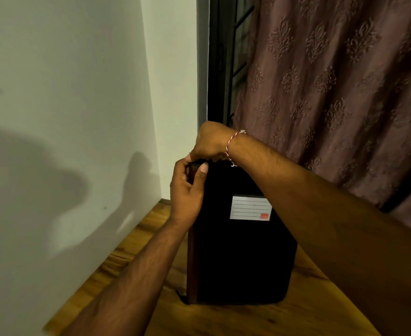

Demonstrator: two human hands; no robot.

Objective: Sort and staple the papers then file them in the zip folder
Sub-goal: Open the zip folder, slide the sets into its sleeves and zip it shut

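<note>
Both bare forearms reach forward; left hand [187,187] pinches the zip folder [243,258] at its top corner between thumb and fingers, right hand [210,144] curls knuckles-up on that top edge, wrist bent.

No legible text anywhere in view.
Ruled white label [250,207] stuck on near face of black zip folder [241,263]; small red mark [264,216] in its lower right corner, too blurred to read.

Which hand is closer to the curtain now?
Right. The right hand is atop the zip folder, beside the curtain; the left hand grips its corner, farther left.
</note>
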